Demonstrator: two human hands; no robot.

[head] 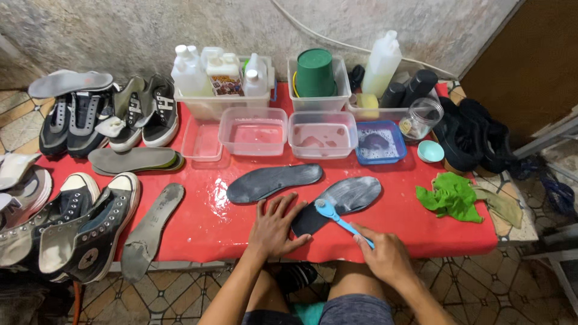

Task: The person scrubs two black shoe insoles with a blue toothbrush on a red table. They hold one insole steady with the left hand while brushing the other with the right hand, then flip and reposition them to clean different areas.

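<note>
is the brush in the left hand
No, the blue brush is gripped by the right hand, bristles on the soapy insole, while the left hand presses flat on that insole's near end.

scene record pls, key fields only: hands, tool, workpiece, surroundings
left hand: flat, pressing the heel end of the insole
right hand: grip on the blue brush
brush head: on the insole
second insole: lies apart, just behind
surface: red table, wet
behind: two clear tubs, blue tub with suds
right: green cloth
left: sneakers
</note>
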